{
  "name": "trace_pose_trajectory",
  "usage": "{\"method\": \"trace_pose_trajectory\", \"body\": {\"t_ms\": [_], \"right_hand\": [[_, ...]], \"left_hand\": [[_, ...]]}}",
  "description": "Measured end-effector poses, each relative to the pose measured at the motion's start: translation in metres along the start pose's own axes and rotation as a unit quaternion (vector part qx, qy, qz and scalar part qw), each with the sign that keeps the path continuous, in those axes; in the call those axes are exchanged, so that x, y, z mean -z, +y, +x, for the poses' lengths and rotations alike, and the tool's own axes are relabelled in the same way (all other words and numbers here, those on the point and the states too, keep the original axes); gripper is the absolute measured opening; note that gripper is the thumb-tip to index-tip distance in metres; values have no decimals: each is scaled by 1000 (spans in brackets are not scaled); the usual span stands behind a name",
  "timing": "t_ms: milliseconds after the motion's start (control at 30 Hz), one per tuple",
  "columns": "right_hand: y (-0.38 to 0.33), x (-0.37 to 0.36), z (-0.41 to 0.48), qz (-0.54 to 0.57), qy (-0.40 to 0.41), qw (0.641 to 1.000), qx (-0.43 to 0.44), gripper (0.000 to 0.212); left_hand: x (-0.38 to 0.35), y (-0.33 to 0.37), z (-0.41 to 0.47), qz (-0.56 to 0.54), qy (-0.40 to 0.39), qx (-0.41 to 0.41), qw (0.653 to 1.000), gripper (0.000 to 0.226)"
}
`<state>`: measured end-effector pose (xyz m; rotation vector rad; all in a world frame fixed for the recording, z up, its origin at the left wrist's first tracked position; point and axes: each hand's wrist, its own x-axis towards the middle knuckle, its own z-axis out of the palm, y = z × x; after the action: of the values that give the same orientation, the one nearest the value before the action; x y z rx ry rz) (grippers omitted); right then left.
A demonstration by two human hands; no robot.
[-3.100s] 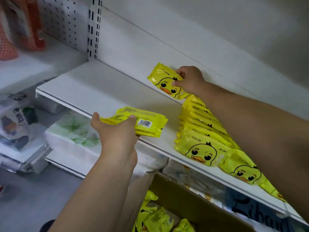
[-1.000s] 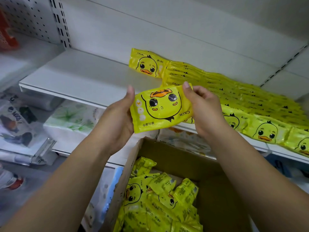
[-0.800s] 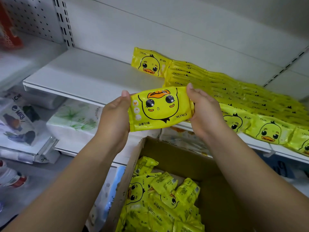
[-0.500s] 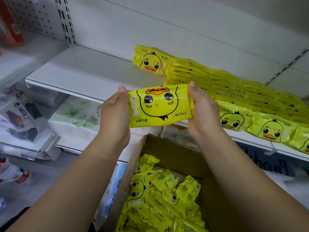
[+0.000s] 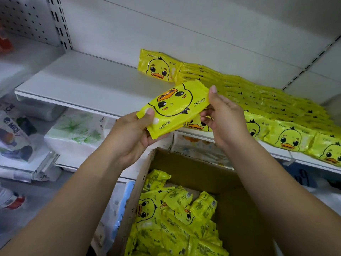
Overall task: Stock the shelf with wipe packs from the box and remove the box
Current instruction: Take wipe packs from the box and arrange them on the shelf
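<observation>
Wipe pack (image 5: 173,108) now tilted; left hand (image 5: 132,137), right hand (image 5: 223,117) fingers still grasping ends.

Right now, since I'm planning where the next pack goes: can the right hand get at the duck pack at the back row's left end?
Probably yes: the end pack sits unblocked on the shelf, close behind. But the right hand pinches the held pack, which the left hand also grips.
</observation>
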<state>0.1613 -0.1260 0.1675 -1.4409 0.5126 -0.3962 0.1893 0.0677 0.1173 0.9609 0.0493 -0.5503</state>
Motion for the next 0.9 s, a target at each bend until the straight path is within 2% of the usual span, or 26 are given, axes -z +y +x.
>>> {"method": "trace_pose_trajectory", "body": {"t_ms": [133, 367, 467, 567, 667, 767, 833, 900], "right_hand": [[-10, 2, 3, 7, 12, 1000, -11, 18], [-11, -5, 13, -77, 78, 992, 53, 28], [-13, -12, 16, -57, 76, 995, 27, 28], [-15, -19, 14, 38, -15, 998, -47, 40], [-7, -29, 4, 16, -130, 986, -98, 47], [-2, -35, -1, -22, -137, 989, -56, 26], [-5, -32, 3, -55, -154, 986, -20, 18], [-11, -29, 7, -118, -207, 971, 1, 21]], "left_hand": [[-1, 6, -1, -17, -8, -30, 999, 31], [-8, 5, -3, -34, -4, -54, 998, 28], [-8, 4, -1, -54, 2, -69, 996, 30], [-8, 2, 1, -81, -3, -95, 992, 34], [-10, -3, 2, -99, -15, -116, 988, 32], [-8, 1, 3, -57, 21, -114, 992, 30], [-1, 8, 3, 3, 42, -103, 994, 44], [3, 16, 1, 56, 23, -75, 995, 59]]}}
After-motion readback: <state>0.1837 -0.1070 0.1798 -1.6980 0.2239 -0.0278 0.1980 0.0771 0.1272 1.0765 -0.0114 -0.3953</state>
